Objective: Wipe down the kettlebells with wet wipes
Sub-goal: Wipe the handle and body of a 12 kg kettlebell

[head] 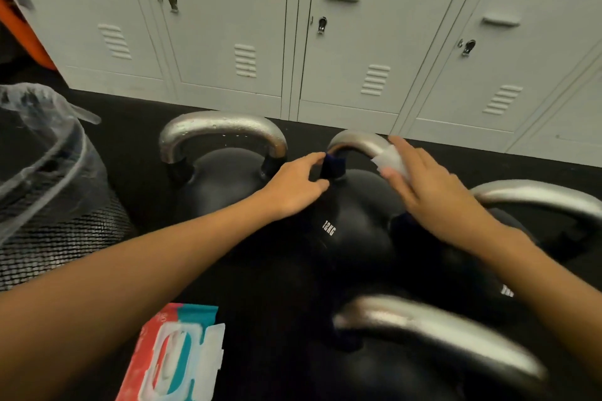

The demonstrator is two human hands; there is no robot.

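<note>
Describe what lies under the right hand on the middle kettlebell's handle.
A white wet wipe shows under the right hand, against the steel handle. The fingers cover most of it.

R hand (433, 192) presses white wet wipe (392, 162) on silver handle of black 12KG kettlebell (355, 221); L hand (294, 184) grips handle's blue-taped base. Three more kettlebells nearby, red-teal wipes pack (176, 355) w/ flap open, mesh bin (55, 228) at left, grey lockers (293, 26) behind.
</note>
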